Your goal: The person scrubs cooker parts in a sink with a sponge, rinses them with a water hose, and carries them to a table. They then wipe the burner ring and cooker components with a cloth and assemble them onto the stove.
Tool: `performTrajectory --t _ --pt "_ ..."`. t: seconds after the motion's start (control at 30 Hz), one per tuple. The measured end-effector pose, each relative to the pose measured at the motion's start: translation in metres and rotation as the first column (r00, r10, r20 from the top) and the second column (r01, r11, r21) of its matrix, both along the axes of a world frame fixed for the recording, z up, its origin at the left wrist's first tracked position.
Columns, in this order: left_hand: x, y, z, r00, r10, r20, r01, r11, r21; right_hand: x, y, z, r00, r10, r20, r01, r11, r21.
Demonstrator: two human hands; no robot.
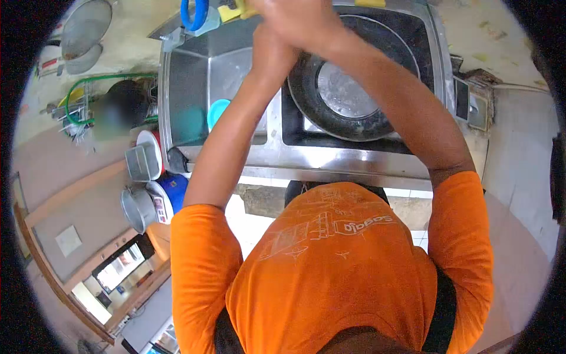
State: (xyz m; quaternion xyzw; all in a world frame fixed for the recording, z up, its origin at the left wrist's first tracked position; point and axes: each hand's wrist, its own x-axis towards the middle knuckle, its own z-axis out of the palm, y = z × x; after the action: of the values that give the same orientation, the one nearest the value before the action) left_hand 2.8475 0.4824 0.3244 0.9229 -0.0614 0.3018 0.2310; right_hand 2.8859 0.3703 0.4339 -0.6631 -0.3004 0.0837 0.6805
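Note:
My right hand [300,20] is at the top edge of the view, over the back rim of the sink. Close against it and partly behind it is my left hand [272,42]. Both hands overlap, and their fingers are hidden or cut off by the frame. A yellow piece [246,8] shows beside my right hand; whether it is held, I cannot tell. Below my right forearm a large dark round pan [377,127] with a shiny worn bottom lies in the right basin. A turquoise bowl or cup [217,112] sits in the left basin, partly behind my left forearm.
The steel double sink [318,157] has a yellow sponge [229,13] and a blue ring-shaped handle [194,15] at its back left. Another yellow piece [370,3] lies at the back. Left of the sink are a green wire rack [94,77], a metal pot [137,209] and a blue container [174,190].

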Motion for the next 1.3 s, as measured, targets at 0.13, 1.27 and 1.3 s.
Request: performTrajectory --t 0.13,1.27,1.3 --pt "0.011 -0.009 0.021 0.978 -0.199 0.063 0.202 0.977 -0.061 0.023 0.006 -0.007 0.982 -0.17 0.087 0.161 0.982 0.099" --pt "-0.145 -0.031 -0.274 0.848 0.33 -0.414 -0.49 0.786 -0.377 -0.071 -0.058 -0.008 0.99 -0.122 -0.078 0.113 0.988 -0.11" --pt "-0.136 -0.027 -0.266 0.849 0.326 -0.416 -0.493 0.773 -0.4 -0.076 -0.063 -0.001 0.979 -0.2 0.04 0.203 0.952 -0.229"
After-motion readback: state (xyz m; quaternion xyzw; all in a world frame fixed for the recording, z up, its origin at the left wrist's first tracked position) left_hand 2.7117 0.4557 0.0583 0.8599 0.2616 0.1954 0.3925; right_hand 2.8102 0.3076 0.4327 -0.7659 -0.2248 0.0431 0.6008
